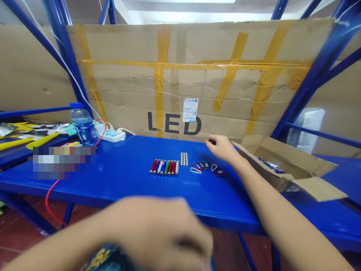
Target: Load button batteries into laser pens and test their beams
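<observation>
My right hand [221, 147] reaches out over the blue table [121, 177], its fingers curled in a loose pinch just behind a cluster of coloured carabiner clips [208, 168]. What the fingers hold, if anything, I cannot make out. To the left of the clips lies a small block of silver button cells [184, 158] and a row of several small coloured flashlights [164, 167]. My left hand [166, 233] is close to the camera below the table edge, blurred, fingers curled over something patterned that I cannot identify.
An open cardboard box [284, 169] sits at the right of the table. A taped cardboard sheet marked LED [180, 75] stands behind. A water bottle [83, 126], a white power strip [111, 133] and a red cable [52, 203] are at the left. Blue rack posts [313, 75] flank the table.
</observation>
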Demonstrator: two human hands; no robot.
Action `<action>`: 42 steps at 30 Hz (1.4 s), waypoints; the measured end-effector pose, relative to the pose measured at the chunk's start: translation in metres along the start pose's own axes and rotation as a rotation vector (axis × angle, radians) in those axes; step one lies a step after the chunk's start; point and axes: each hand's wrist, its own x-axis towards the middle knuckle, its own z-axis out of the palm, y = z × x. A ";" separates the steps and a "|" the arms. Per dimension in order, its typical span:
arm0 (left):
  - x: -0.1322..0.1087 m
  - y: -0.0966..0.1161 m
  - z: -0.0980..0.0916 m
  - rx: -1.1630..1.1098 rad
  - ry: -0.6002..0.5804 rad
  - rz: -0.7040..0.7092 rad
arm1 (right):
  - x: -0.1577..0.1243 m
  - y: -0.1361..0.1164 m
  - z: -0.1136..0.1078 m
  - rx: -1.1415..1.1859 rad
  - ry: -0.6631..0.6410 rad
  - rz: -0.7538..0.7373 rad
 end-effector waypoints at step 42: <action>0.075 -0.152 -0.093 0.190 0.342 -0.229 | -0.030 -0.061 0.042 0.227 -0.394 -0.586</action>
